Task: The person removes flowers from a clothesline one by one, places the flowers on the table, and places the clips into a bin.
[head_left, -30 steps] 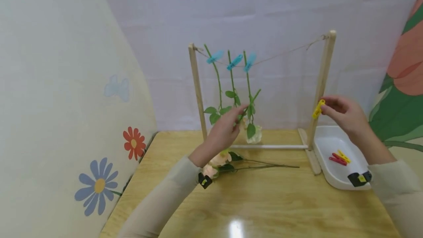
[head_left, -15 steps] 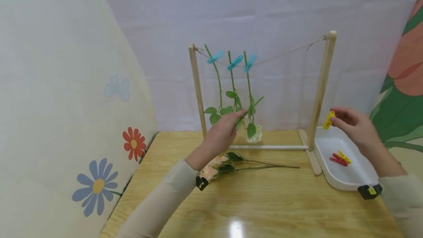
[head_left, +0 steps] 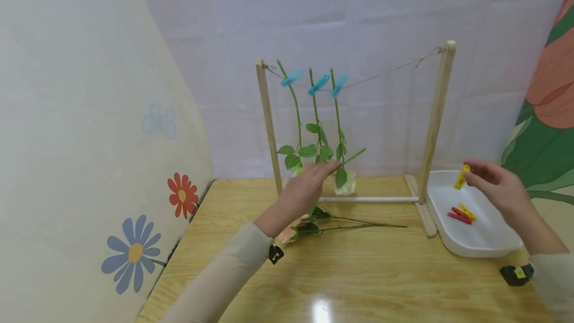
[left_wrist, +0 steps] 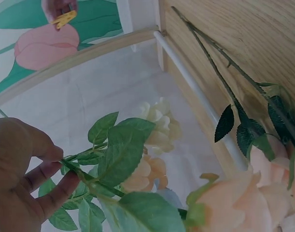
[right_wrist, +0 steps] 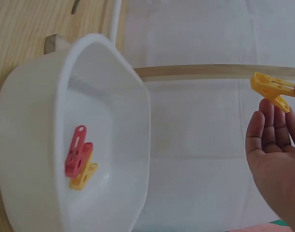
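Observation:
My left hand [head_left: 301, 192] pinches the green stem [head_left: 355, 156] of a flower in front of the hanging ones; in the left wrist view its peach bloom [left_wrist: 244, 200] faces away from my fingertips. Over the white tray, my right hand [head_left: 504, 188] holds a yellow clothespin [head_left: 462, 177] between thumb and fingers, also plain in the right wrist view [right_wrist: 270, 89]. Three blue clothespins [head_left: 319, 84] fasten three stems to the string [head_left: 381, 74], blooms downward.
The wooden frame's right post [head_left: 437, 118] stands beside the tray [head_left: 480, 248], which holds red clothespins [head_left: 459, 216] and a yellow one. Flowers with dark stems [head_left: 372, 224] lie on the table [head_left: 358, 273] before the white bar [head_left: 372, 199].
My right hand has moved right and down, from beside the post to over the tray, with the yellow clothespin. My left hand and its stem have dropped lower.

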Demonstrator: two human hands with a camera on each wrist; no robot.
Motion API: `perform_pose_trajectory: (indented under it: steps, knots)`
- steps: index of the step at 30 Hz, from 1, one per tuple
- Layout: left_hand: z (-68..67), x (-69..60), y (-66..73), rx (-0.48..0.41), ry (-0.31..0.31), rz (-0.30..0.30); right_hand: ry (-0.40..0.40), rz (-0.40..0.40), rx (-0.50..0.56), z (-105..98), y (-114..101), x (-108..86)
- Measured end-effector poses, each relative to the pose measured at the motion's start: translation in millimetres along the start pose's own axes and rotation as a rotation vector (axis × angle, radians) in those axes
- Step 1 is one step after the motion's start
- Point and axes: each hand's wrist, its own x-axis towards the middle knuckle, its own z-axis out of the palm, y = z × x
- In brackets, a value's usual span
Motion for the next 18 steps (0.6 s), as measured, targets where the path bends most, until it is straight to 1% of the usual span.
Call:
perform_pose_trajectory:
  steps: [3, 8, 10, 12, 15, 18]
  knots:
    - [3.7, -0.9, 2.0, 0.031, -0.018, 0.014, -0.004, 0.033, -0.029, -2, 4, -2.9]
    - [12.4, -2.6, 5.6, 0.176, -0.052, 0.063, -0.024, 0.069, -0.065, -4, 10, -7.3]
    - [16.4, -3.9, 6.6, 0.216, -0.062, 0.082, -0.031, 0.074, -0.077, -4, 13, -8.9]
    - [19.7, -4.9, 7.8, 0.232, -0.068, 0.102, -0.034, 0.077, -0.102, -4, 15, -10.0]
    - [23.1, -6.7, 10.0, 0.223, -0.068, 0.133, -0.037, 0.087, -0.151, -5, 19, -11.3]
    - [25.2, -7.7, 12.5, 0.236, -0.062, 0.16, -0.04, 0.095, -0.211, -5, 21, -11.9]
